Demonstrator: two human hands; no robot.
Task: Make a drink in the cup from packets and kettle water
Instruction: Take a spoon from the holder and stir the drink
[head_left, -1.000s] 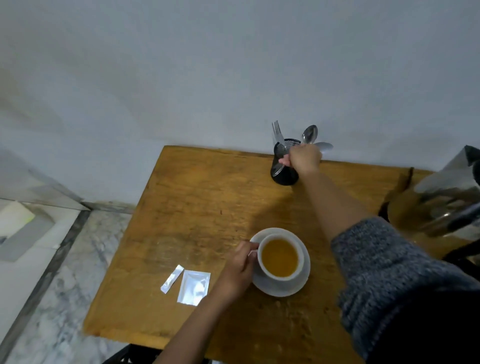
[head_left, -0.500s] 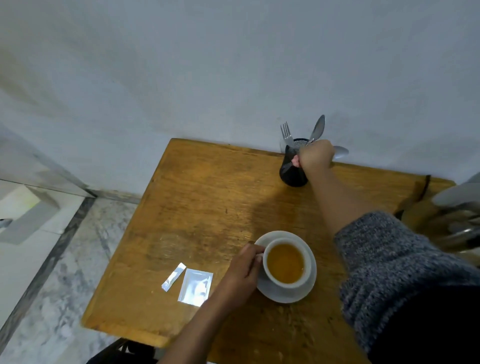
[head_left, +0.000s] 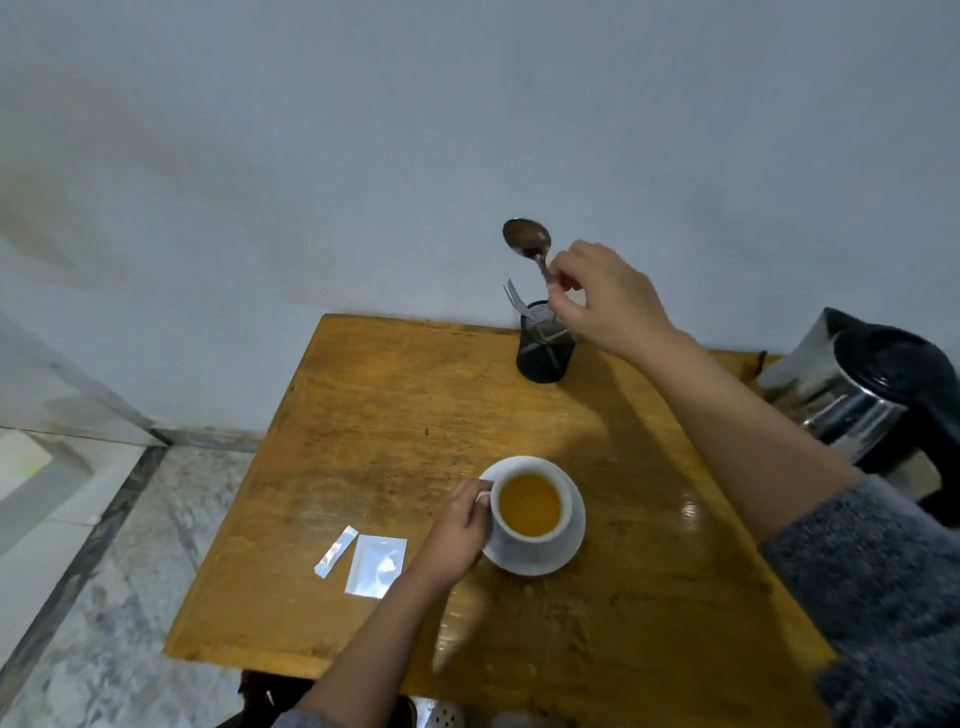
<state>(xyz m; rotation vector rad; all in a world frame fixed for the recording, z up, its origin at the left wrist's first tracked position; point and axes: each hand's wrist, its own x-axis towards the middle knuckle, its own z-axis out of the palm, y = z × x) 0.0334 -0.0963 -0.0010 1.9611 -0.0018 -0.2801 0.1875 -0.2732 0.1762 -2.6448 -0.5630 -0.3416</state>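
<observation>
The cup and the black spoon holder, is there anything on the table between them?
Nothing: bare table lies between cup and holder, head view.

A worn wooden worktop (head_left: 395, 415) is set against a pale wall; a black mesh holder (head_left: 545, 353) and a steel kettle (head_left: 862, 400) are stood at its far side. A white saucer (head_left: 569, 543) is placed near the middle; two silver packets, a narrow one (head_left: 336, 551) and a wider one (head_left: 376, 566), are laid flat just beside each other to its left.
</observation>
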